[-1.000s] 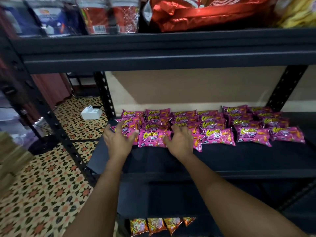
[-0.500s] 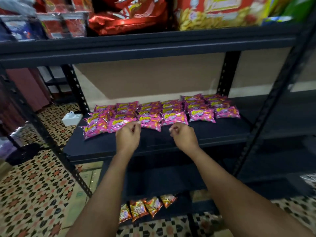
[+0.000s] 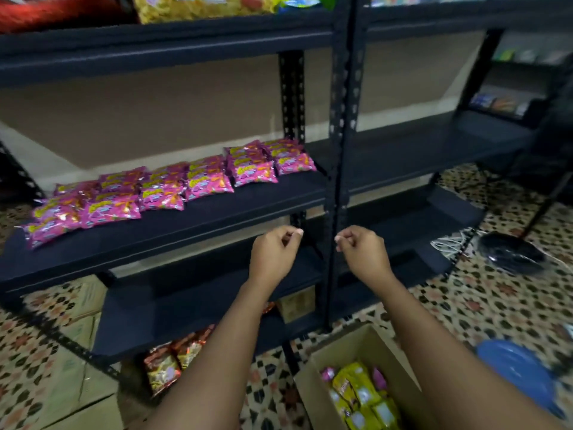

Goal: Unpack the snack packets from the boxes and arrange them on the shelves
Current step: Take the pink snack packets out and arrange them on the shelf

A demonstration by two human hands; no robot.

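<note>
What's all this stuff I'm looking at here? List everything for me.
pink snack packets: many, too overlapped to count, pink with yellow print, in rows along the middle shelf, left bay
shelving rack: dark metal, several levels, two bays side by side
cardboard box: one, brown, open, on the floor at bottom right
yellow packets: several, yellow with some pink ones, inside the box
orange-red packets: a few, on the lowest level, left bay
large bags: red and yellow, top shelf
blue round object: one, on the floor at right, blurred
tiled floor: patterned
left hand: fingers curled, holding nothing
right hand: fingers curled, holding nothing
</note>
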